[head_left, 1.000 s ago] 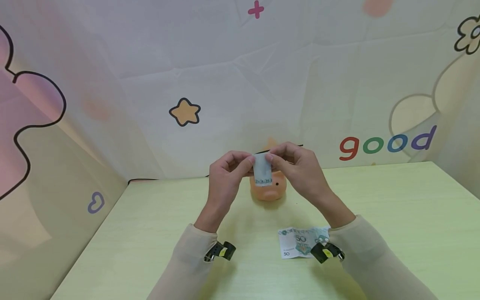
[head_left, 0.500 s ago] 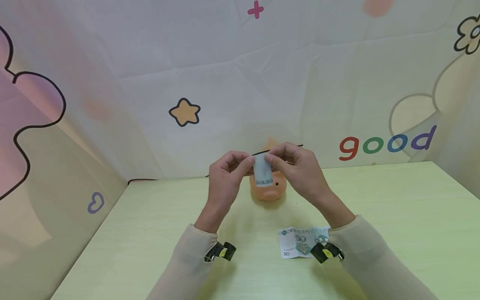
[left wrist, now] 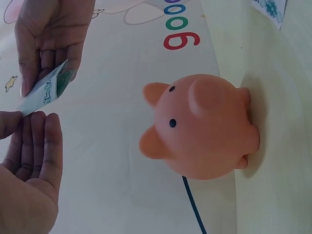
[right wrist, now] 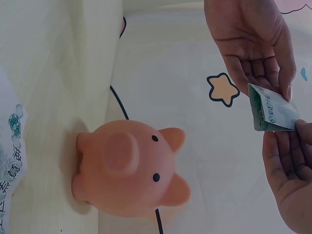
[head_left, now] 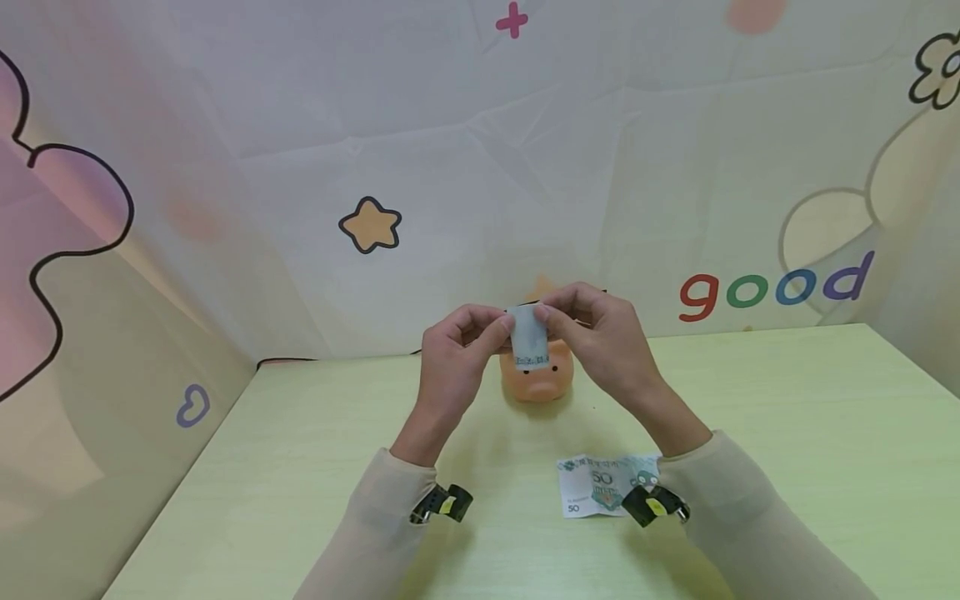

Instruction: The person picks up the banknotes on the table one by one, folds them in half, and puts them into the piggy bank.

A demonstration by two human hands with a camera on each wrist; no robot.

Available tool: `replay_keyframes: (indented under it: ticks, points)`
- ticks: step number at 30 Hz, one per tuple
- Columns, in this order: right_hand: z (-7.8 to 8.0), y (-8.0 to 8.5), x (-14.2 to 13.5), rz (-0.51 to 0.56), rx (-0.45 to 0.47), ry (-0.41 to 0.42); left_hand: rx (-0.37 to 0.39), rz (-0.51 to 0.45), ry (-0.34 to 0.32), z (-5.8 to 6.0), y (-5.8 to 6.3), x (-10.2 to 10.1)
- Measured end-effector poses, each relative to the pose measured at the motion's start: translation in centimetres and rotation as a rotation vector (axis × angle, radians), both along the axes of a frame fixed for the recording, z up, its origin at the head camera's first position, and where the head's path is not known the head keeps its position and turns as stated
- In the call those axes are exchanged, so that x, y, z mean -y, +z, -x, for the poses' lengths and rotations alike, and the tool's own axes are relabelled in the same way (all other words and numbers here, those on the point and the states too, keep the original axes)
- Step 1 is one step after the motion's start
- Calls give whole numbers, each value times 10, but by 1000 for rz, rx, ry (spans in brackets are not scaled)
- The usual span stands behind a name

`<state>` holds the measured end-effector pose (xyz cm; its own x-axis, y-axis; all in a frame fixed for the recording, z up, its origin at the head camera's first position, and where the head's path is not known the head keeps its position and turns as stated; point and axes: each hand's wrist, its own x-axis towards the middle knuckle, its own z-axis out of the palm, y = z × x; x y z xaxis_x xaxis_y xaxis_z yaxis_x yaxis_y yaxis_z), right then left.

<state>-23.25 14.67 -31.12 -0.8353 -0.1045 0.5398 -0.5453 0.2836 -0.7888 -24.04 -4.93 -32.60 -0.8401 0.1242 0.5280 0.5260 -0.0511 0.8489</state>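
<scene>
A small folded green banknote (head_left: 531, 337) is held up in front of the piggy bank, its printed edge facing down. My left hand (head_left: 453, 358) pinches its left edge between thumb and fingers, while my right hand (head_left: 607, 342) pinches the right edge near the top. From the right wrist view, the folded note (right wrist: 275, 109) shows layers parted at one end. Behind and below it, the orange piggy bank (left wrist: 204, 131) stands upright on the table, snout toward me. The hands and note hide its upper part in the head view.
A flat 50 banknote (head_left: 600, 487) lies on the pale yellow-green table (head_left: 300, 492), partly covered by the right wrist's camera strap (head_left: 654, 505). At the table's back hangs a printed cloth backdrop (head_left: 450, 167) with a star and the word "good".
The folded banknote has shifted slightly right and up, with the left hand moving a little along with it. Both of the piggy bank's eyes now show. The flat banknote stays put.
</scene>
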Motion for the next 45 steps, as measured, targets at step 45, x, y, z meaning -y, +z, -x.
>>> replay_keyframes:
  ticks: [45]
  points:
    - [1,0,1,73,-17,-10,38,1,-21,0,-2,-1]
